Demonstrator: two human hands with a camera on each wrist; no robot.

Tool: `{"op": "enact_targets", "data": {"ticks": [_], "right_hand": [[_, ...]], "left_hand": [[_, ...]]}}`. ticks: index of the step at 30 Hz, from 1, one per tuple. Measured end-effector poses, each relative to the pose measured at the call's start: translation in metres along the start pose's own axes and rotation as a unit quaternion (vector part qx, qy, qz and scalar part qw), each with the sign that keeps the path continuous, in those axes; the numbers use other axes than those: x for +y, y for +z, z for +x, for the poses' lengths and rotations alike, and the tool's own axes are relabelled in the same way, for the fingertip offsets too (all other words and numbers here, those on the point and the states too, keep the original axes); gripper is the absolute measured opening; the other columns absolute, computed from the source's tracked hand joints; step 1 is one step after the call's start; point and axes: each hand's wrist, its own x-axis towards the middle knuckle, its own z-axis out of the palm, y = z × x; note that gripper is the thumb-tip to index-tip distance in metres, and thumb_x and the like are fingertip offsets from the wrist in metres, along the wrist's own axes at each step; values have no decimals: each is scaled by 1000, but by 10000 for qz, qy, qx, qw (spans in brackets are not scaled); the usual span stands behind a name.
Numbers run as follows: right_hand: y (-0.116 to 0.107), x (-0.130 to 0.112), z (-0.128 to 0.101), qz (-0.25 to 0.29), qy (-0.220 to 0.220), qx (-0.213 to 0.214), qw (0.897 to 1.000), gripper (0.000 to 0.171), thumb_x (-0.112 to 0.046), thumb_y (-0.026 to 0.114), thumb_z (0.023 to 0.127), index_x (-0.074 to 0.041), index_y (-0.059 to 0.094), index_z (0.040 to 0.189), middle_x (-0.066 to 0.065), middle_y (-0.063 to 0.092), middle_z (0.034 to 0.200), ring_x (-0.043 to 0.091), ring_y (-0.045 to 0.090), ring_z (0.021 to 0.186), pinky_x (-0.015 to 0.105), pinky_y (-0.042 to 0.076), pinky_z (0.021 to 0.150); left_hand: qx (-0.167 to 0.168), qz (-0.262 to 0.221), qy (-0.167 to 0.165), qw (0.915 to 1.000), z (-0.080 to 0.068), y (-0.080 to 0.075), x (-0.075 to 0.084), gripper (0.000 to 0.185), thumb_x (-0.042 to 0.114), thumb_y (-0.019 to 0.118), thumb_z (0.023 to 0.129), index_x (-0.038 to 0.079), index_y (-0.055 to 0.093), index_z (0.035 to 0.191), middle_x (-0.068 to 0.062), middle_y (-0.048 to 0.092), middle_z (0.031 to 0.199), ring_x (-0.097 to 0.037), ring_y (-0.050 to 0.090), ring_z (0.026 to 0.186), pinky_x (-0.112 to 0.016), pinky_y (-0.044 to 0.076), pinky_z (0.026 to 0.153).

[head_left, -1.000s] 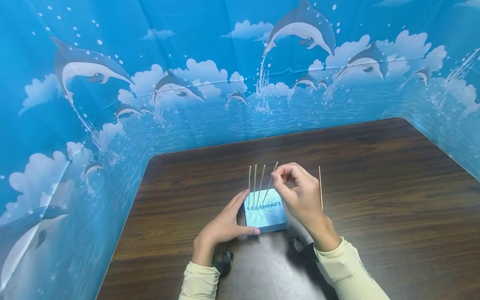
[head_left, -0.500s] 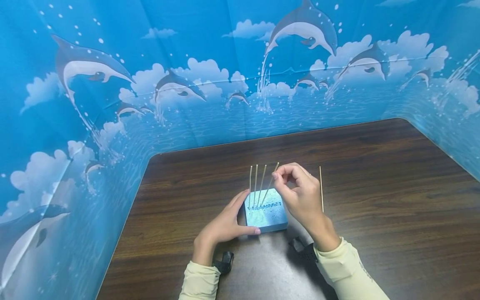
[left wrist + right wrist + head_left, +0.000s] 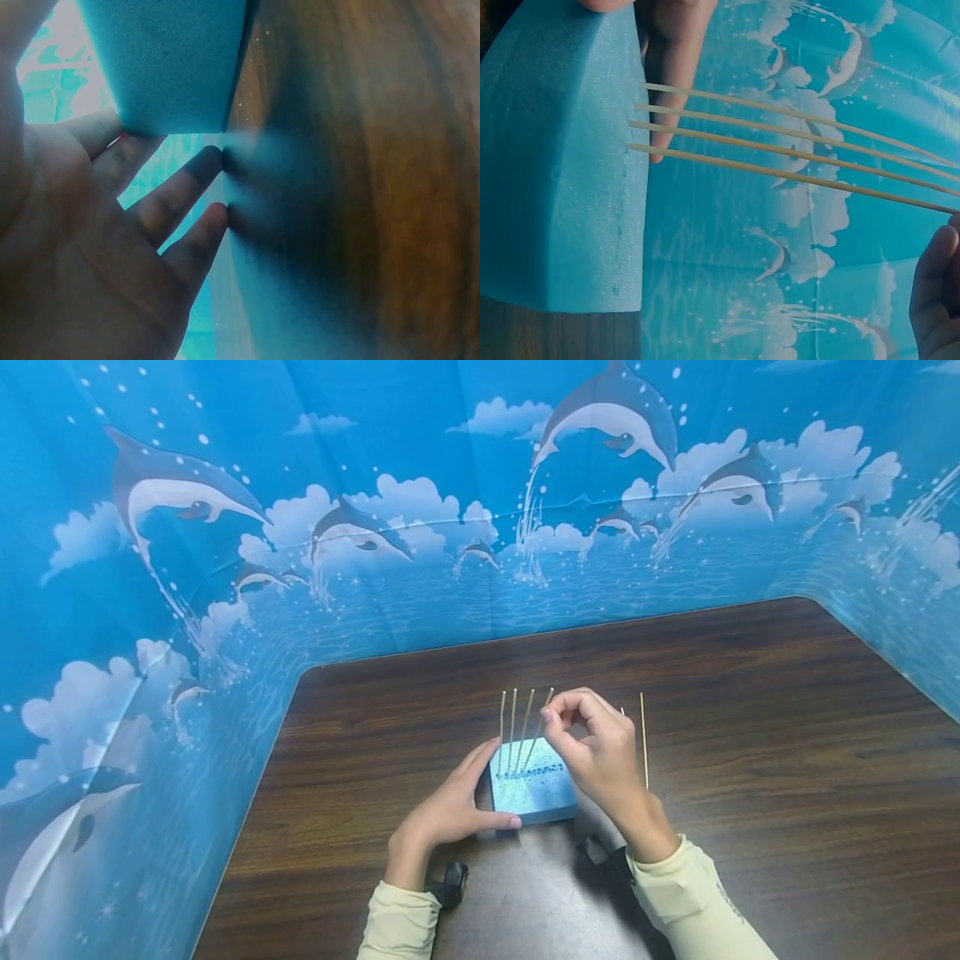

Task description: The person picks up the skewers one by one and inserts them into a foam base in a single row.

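Note:
A light blue foam block lies on the dark wooden table. Several thin wooden sticks stand in a row of holes on its top. My right hand pinches the top of the rightmost, tilted stick between thumb and forefinger. My left hand rests against the block, its straight fingers along the left side and its thumb along the front edge. The left wrist view shows straight fingers beside the foam. In the right wrist view the sticks enter the foam.
One loose stick lies on the table just right of my right hand. A blue dolphin-print backdrop walls in the table at the back and both sides. Black wrist straps sit on both forearms.
My right hand and the top of the pinched stick have sunk slightly. The left hand and the block have not moved.

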Motion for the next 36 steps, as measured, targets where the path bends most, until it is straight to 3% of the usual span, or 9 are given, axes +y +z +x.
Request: {"op": "enact_targets", "data": {"ticks": [18, 29, 32, 36], "right_hand": [[4, 3, -7, -18, 219, -409, 9989, 10, 7, 66, 84, -2, 62, 82, 4, 62, 79, 11, 56, 70, 15, 47, 60], [0, 5, -3, 54, 123, -232, 9996, 12, 5, 72, 78, -2, 66, 86, 4, 64, 78, 17, 56, 67, 19, 47, 61], [-13, 12, 0, -57, 418, -185, 9989, 7, 1, 70, 82, 0, 67, 87, 5, 64, 78, 14, 55, 69, 19, 46, 64], [-38, 30, 2, -654, 1245, -129, 9900, 5, -4, 67, 89, 1, 68, 89, 8, 65, 80, 5, 54, 73, 15, 42, 65]], "left_hand": [[-7, 0, -37, 10000, -1, 1, 0, 114, 48, 86, 72, 25, 16, 160, -3, 17, 166, -25, 19, 150, -51, 25, 119], [3, -10, 12, 10000, 0, 0, 0, 115, 48, 86, 72, 24, 16, 160, -2, 17, 165, -25, 19, 150, -52, 25, 119], [-17, 36, 5, 10000, -1, 0, 0, 115, 50, 85, 72, 25, 16, 160, -3, 17, 166, -25, 18, 150, -52, 25, 119], [-40, 119, -27, 9999, -1, 0, -1, 114, 51, 85, 72, 27, 16, 160, -3, 16, 166, -25, 17, 151, -53, 26, 118]]}}
